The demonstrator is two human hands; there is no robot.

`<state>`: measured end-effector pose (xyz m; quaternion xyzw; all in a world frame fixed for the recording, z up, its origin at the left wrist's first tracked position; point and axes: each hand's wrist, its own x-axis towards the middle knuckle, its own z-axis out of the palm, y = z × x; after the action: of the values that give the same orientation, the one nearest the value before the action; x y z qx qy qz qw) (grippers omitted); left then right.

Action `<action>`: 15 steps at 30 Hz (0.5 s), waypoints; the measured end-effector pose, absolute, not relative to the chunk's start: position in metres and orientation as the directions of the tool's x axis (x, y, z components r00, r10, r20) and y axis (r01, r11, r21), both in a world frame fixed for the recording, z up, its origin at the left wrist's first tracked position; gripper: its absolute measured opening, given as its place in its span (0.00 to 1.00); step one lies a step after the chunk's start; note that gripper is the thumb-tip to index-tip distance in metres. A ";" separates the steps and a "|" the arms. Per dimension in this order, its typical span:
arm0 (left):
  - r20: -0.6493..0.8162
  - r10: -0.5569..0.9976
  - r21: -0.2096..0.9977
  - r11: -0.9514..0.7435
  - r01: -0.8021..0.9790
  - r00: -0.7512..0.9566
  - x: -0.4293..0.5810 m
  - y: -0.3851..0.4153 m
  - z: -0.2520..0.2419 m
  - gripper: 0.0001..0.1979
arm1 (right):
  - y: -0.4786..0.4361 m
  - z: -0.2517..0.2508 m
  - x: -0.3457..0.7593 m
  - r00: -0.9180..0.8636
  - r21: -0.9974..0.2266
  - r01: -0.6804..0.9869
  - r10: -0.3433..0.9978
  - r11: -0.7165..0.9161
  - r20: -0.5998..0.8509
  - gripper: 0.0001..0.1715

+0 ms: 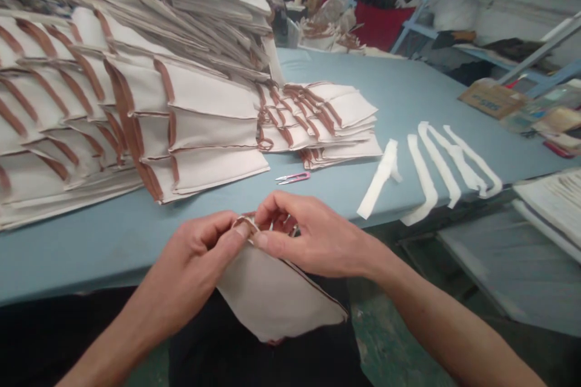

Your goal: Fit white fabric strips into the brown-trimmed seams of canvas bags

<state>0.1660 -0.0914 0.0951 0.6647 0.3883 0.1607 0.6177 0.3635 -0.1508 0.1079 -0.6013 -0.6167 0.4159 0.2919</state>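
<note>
A cream fabric piece (pixel 276 296) with thin brown edging hangs down over my lap, in front of the table. My left hand (pixel 195 266) pinches its upper corner between thumb and fingers, where the brown edging curls into a small loop. Closed at the same corner, my right hand (pixel 308 233) grips the cloth with thumb and bent fingers. A bit of something metallic shows between the right fingers, too hidden to name. Pink-handled thread snips (pixel 294 178) lie on the table just beyond my hands.
Stacked cream fabric pieces with brown strips (pixel 209 127) cover the table's left, and a smaller stack (pixel 327 112) lies near the middle. Several white strips (pixel 436 163) lie along the blue table (pixel 408 91) at right. A cardboard box (pixel 492 98) stands by the far right edge.
</note>
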 end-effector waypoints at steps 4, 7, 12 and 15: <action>-0.174 0.758 0.937 -0.069 0.342 0.628 0.167 -0.109 0.095 0.18 | -0.179 0.101 0.354 -0.020 -0.904 0.408 0.989 -0.128 -0.149 0.09; -0.164 0.771 0.928 -0.091 0.362 0.615 0.167 -0.126 0.092 0.15 | -0.191 0.100 0.349 0.046 -0.927 0.355 0.993 -0.118 -0.109 0.05; -0.149 0.771 0.919 -0.123 0.374 0.619 0.163 -0.151 0.081 0.13 | -0.210 0.097 0.341 0.116 -0.957 0.269 0.990 -0.111 -0.082 0.08; -0.161 0.771 0.929 -0.093 0.359 0.616 0.160 -0.158 0.076 0.16 | -0.221 0.093 0.341 0.094 -0.976 0.194 0.993 -0.095 -0.078 0.11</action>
<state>0.1599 -0.1578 0.0763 0.7147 0.3953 0.1887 0.5452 0.3409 -0.2206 0.0935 -0.5895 -0.5031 0.4473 0.4465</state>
